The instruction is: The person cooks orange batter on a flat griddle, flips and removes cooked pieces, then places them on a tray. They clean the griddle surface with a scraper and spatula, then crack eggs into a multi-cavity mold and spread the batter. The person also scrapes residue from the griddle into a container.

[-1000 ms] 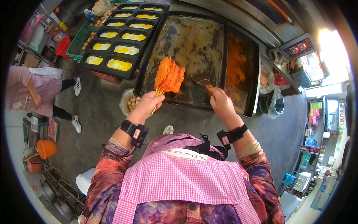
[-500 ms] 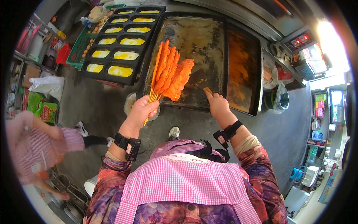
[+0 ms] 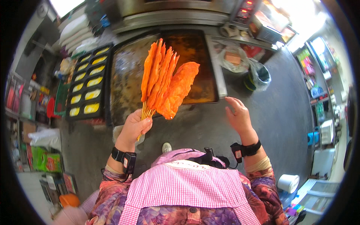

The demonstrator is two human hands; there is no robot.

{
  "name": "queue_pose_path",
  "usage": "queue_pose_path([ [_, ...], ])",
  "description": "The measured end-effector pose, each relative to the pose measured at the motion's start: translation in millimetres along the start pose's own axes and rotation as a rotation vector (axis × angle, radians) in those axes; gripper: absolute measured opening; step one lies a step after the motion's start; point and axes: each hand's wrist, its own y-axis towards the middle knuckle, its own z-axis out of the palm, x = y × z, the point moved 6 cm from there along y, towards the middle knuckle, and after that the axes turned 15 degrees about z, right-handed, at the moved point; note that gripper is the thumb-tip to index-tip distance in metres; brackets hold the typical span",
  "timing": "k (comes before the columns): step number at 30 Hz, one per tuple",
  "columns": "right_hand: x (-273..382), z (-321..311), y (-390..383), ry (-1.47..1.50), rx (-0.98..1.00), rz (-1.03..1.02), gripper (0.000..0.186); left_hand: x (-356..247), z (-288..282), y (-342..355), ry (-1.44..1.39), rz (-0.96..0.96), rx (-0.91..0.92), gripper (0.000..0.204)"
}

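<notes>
Orange-red skewers [image 3: 159, 80] fan out above the two oil-stained pans, and the step in hand looks to be carrying the bundle raised by its sticks. At the far left, a green bag [image 3: 47, 159] and a white bag [image 3: 45, 138] lie by the wall, with part of another person [image 3: 71, 215] cut off below them. Next comes a green crate [image 3: 60, 101] beside a black mould tray [image 3: 104, 98], its oval wells filled with yellow and white. The left hand [image 3: 131, 129] is closed round the gathered stick ends, tips pointing away from the body; one broad, flat piece leans out to the right of the narrower ones. Any further move would seem to call for a firm wrist, since that piece could swing or slip. Behind the bundle, which hides part of both, lie the left pan [image 3: 123, 86] and the darker right pan [image 3: 198, 80]. Off its near right corner, the right hand [image 3: 239, 116] hangs unclenched, fingers loosely bent, gripping nothing visible. Farther right, a bag-lined bin [image 3: 258, 77] stands on the floor, likely an obstacle to a sideways step; a white bucket [image 3: 288, 183] sits at lower right.
</notes>
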Motion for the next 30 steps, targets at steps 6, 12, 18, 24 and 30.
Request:
queue_pose_path([
  [6,-141,-133,-57,0.002,-0.301,0.173,0.034,49,140,48,-0.045,-0.026,0.215,0.015],
  [12,-251,-226,-108,0.095,-0.495,0.386,0.032,103,276,93,-0.093,-0.124,0.421,0.018],
  [18,-344,-299,-121,0.136,-0.636,0.552,0.031,153,381,164,-0.043,-0.179,0.556,0.015],
  [24,-436,-389,-82,0.069,-0.776,0.585,0.031,215,492,270,0.009,-0.121,0.607,0.011],
  [30,-524,-482,-29,0.113,-0.839,0.654,0.028,260,617,375,0.161,-0.078,0.696,0.006],
])
